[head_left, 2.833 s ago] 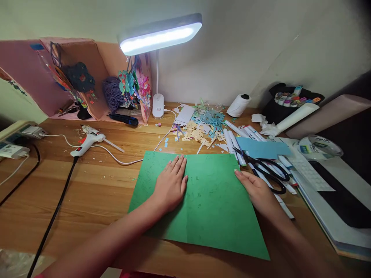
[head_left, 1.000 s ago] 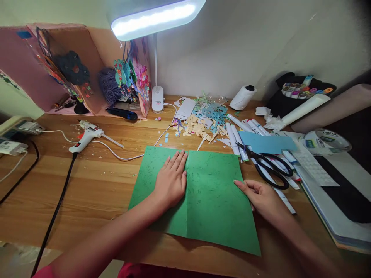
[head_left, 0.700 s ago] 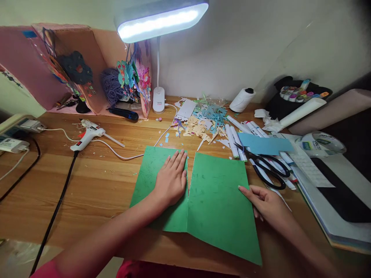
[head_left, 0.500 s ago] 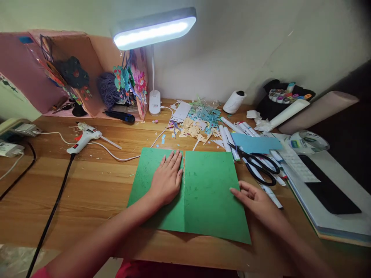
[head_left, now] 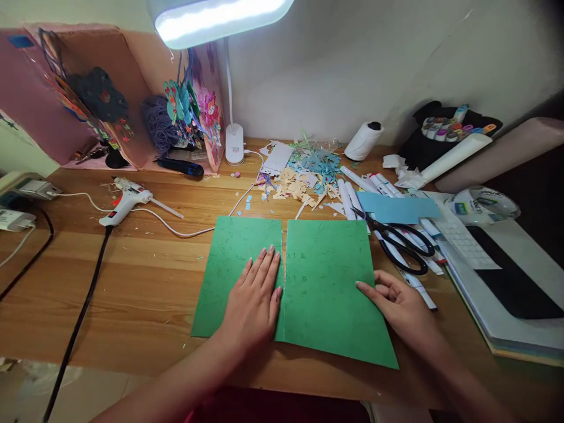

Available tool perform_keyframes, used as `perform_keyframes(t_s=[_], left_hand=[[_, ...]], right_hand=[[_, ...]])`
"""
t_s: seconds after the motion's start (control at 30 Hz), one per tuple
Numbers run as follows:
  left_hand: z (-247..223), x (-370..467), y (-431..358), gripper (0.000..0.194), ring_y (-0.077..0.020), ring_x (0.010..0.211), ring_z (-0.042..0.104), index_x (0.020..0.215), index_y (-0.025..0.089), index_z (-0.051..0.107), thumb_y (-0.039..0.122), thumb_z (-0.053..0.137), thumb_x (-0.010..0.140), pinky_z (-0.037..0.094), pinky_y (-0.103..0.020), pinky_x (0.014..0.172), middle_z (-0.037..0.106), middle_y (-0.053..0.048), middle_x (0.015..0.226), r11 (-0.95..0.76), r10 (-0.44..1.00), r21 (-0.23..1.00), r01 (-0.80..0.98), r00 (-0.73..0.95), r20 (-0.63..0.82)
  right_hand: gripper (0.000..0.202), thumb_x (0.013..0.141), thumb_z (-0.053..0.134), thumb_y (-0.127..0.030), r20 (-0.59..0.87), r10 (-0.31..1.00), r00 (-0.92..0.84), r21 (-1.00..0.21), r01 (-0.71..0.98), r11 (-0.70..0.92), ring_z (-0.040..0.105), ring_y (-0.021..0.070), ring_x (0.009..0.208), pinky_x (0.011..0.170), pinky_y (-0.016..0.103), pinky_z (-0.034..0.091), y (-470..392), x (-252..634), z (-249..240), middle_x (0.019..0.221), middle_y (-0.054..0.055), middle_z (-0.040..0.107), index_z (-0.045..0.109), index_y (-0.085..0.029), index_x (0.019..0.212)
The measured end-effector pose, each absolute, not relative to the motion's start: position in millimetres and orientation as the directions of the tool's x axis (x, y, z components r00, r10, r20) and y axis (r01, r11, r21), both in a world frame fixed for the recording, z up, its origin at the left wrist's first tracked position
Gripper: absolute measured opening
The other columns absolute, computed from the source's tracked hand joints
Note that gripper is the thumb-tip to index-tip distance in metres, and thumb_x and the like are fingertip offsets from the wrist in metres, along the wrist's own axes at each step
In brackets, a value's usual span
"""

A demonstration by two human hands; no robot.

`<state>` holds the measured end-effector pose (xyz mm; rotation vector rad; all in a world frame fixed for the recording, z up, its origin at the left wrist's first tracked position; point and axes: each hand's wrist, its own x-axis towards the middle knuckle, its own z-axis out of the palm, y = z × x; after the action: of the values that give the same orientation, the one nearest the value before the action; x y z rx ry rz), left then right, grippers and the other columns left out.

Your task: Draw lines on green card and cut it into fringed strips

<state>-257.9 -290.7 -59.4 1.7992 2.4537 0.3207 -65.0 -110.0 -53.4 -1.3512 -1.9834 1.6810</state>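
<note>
A green sheet (head_left: 326,276) lies on the wooden table, split along its middle by a gap that runs from the top edge partway down; lower, the halves look joined. My left hand (head_left: 255,294) rests flat on the left half beside the gap, fingers extended. At the sheet's right edge, my right hand (head_left: 396,299) pinches the right half, thumb on top and the other fingers at or under the edge. That half is angled slightly outward at its lower right corner.
Black scissors (head_left: 403,241), markers and a blue paper strip (head_left: 396,208) are right of the sheet. Paper scraps (head_left: 304,176) lie behind it. A glue gun (head_left: 127,202) with its cord is at left, a lamp (head_left: 224,20) overhead, and a paper stack (head_left: 524,264) at far right.
The gap between the green halves has opened wider and reaches further down. My right hand has moved right with the right half. My left hand sits a little lower on the left half.
</note>
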Motion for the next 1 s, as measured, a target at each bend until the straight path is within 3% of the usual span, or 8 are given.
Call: perform_keyframes(t_s=[0.1,0.27,0.4,0.53,1.0], left_hand=[[-57,-258,-290,0.054,-0.0189,0.14,0.017,0.146,0.013,0.02,0.03,0.031,0.096,0.023,-0.039,0.113,0.019,-0.008,0.152,0.287,0.952,0.222,0.932,-0.303,0.039],[-56,-257,-290,0.054,-0.0192,0.141,0.016,0.146,0.013,0.019,0.03,0.031,0.096,0.023,-0.039,0.113,0.019,-0.007,0.153,0.301,0.949,0.221,0.928,-0.313,0.023],[-56,-257,-289,0.054,-0.0194,0.14,0.016,0.146,0.013,0.02,0.03,0.032,0.096,0.022,-0.039,0.113,0.019,-0.008,0.152,0.298,0.949,0.223,0.928,-0.313,0.034],[-56,-257,-290,0.054,-0.0193,0.141,0.016,0.146,0.012,0.02,0.031,0.031,0.096,0.022,-0.039,0.113,0.019,-0.007,0.153,0.296,0.95,0.212,0.931,-0.311,0.037],[-58,-257,-290,0.055,-0.0192,0.14,0.017,0.146,0.013,0.019,0.028,0.032,0.094,0.023,-0.039,0.113,0.02,-0.008,0.152,0.289,0.948,0.242,0.926,-0.312,0.063]], right_hand=[[0.032,0.073,0.064,-0.051,-0.438,0.721,-0.537,-0.868,0.462,-0.184,0.063,0.0199,0.05,0.046,0.028,0.05,-114,-58,-57,0.056,-0.001,0.066,0.055,-0.023,0.084],[0.036,0.065,0.071,-0.052,-0.479,0.726,-0.493,-0.857,0.443,-0.265,0.065,0.0223,0.051,0.049,0.031,0.053,-119,-56,-55,0.06,0.002,0.069,0.057,-0.023,0.081],[0.037,0.064,0.072,-0.052,-0.47,0.74,-0.482,-0.864,0.424,-0.272,0.067,0.0227,0.058,0.055,0.032,0.056,-121,-52,-51,0.068,0.004,0.072,0.06,-0.023,0.084],[0.039,0.068,0.071,-0.05,-0.524,0.67,-0.526,-0.834,0.474,-0.281,0.07,0.0256,0.076,0.069,0.035,0.058,-126,-40,-50,0.08,0.006,0.075,0.066,-0.022,0.094],[0.043,0.065,0.071,-0.054,-0.594,0.646,-0.479,-0.791,0.493,-0.362,0.071,0.0296,0.076,0.076,0.043,0.058,-139,-15,-56,0.086,0.011,0.075,0.068,-0.021,0.092]])
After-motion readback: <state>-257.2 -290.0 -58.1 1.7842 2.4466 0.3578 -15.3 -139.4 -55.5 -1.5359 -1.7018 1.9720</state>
